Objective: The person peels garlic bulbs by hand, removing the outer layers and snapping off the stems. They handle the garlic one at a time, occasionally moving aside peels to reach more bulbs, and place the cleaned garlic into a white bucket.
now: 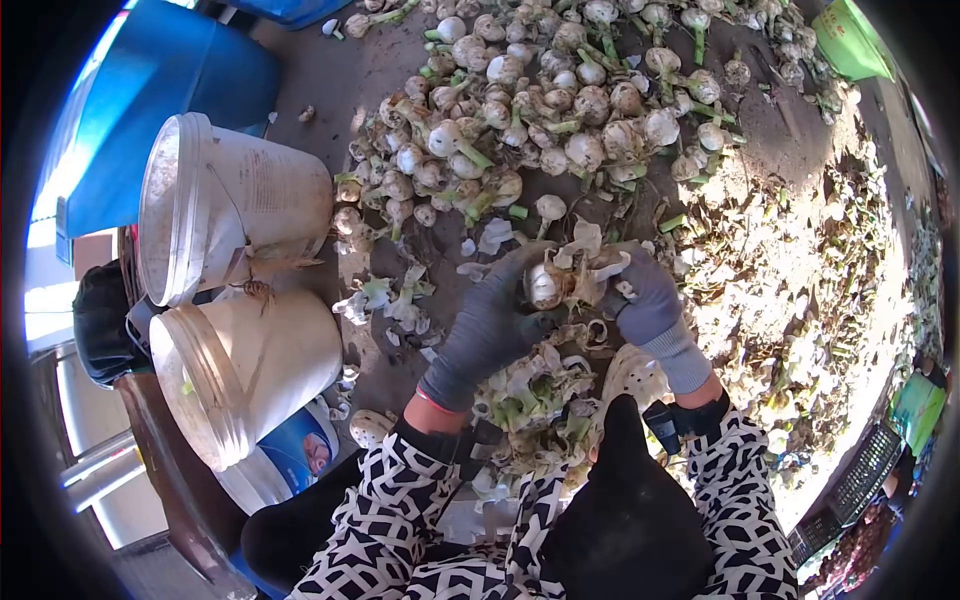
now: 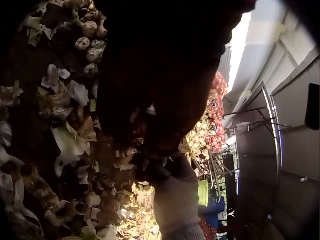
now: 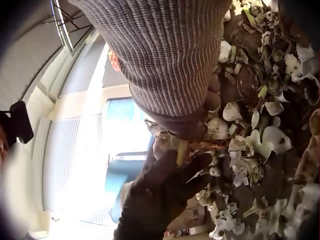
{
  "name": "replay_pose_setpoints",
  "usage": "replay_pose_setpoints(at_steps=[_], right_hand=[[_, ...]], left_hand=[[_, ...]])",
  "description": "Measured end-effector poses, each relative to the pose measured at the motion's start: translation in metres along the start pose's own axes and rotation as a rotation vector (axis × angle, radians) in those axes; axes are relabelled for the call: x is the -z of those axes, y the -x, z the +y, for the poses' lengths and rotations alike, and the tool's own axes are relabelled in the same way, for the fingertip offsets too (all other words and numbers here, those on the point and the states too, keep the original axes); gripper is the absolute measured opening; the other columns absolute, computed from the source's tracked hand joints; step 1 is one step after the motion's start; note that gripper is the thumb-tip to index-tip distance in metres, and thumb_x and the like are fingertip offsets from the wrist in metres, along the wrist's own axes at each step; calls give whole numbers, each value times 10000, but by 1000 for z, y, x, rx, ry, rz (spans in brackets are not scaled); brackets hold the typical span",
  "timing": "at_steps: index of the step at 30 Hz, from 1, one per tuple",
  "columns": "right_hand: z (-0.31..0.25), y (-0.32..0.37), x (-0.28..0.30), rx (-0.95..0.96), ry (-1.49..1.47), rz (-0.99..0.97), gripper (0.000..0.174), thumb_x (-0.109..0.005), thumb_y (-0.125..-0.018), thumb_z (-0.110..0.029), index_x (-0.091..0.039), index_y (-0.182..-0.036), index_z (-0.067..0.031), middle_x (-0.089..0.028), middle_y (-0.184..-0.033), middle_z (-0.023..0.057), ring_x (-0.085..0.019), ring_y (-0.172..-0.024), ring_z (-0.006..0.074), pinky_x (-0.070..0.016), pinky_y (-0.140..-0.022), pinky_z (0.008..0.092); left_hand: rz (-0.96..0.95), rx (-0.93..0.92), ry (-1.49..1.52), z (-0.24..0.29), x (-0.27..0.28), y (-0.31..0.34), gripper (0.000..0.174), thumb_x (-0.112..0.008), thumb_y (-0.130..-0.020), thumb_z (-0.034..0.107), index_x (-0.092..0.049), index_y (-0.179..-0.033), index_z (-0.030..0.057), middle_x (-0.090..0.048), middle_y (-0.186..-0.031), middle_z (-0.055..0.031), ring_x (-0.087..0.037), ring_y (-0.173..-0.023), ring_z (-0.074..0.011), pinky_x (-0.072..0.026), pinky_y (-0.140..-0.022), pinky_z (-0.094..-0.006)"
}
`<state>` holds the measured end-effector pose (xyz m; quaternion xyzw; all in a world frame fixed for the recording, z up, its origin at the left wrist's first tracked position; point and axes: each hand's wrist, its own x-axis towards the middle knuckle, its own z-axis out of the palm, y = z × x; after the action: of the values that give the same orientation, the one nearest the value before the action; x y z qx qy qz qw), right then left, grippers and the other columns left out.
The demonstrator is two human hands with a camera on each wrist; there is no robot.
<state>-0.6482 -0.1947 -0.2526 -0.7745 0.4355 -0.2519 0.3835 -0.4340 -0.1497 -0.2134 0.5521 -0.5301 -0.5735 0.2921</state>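
In the head view the left hand (image 1: 492,318), in a grey glove, grips a garlic bulb (image 1: 545,287) between thumb and fingers. The right hand (image 1: 648,305), gloved too, pinches loose papery skin (image 1: 585,262) at the bulb's right side. In the left wrist view the left hand (image 2: 155,95) is a dark shape, with the other glove (image 2: 175,185) below it. The right wrist view has the ribbed right glove (image 3: 165,65) close above the left glove (image 3: 160,195), a pale stem (image 3: 182,151) between them; the fingertips are partly hidden.
A heap of garlic bulbs (image 1: 590,105) lies beyond the hands. Two white buckets (image 1: 265,190) lie on their sides at the left, near a blue container (image 1: 200,90). Peelings (image 1: 535,395) lie below the hands, and dry scraps (image 1: 800,270) cover the sunlit ground at right.
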Motion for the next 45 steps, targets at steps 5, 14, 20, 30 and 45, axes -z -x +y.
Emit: replay_pose_setpoints(at_steps=[5, 14, 20, 30, 45], right_hand=[[52, 40, -25, -421, -1473, -70, 238, -644, -908, -201, -592, -1075, -39, -576, -1135, 61, -622, -965, 203, -531, -796, 300], [-34, 11, -1, -363, -832, 81, 192, -650, -906, -177, -658, -1003, -11, -666, -828, 13, -584, -767, 57, -478, -687, 225], [-44, 10, 30, -445, -894, -108, 166, -627, -915, -114, -651, -1045, -13, -667, -912, 18, -597, -831, 70, -495, -750, 244], [-41, 4, 18, -743, -1045, -507, 285, -580, -927, -182, -609, -1154, -11, -673, -930, 74, -643, -889, 123, -523, -769, 261], [-13, 97, 66, -346, -1049, -368, 451, -701, -846, -352, -581, -1102, -1, -650, -944, 42, -622, -833, 136, -529, -785, 295]], left_hand=[[217, -263, -34, 9, -14, 9, 722, -823, -688, 32, -455, -1307, 74, -508, -1300, -99, -538, -1167, -194, -463, -972, -336], [415, -253, -381, 33, -43, 14, 646, -847, -675, 111, -491, -1211, 60, -558, -1185, -107, -590, -1019, -201, -492, -885, -317], [235, 181, 691, 8, -33, 18, 793, -843, -654, 111, -396, -1302, 19, -626, -1023, -155, -644, -969, -287, -510, -844, -365], [188, 169, 341, 58, -16, 25, 412, -518, -978, 301, -500, -1272, 13, -590, -1088, -96, -613, -952, -176, -470, -892, -282], [221, 76, 1374, 28, 12, 24, 572, -418, -952, 415, -375, -1403, 66, -496, -1351, -158, -482, -1231, -327, -384, -1023, -508]])
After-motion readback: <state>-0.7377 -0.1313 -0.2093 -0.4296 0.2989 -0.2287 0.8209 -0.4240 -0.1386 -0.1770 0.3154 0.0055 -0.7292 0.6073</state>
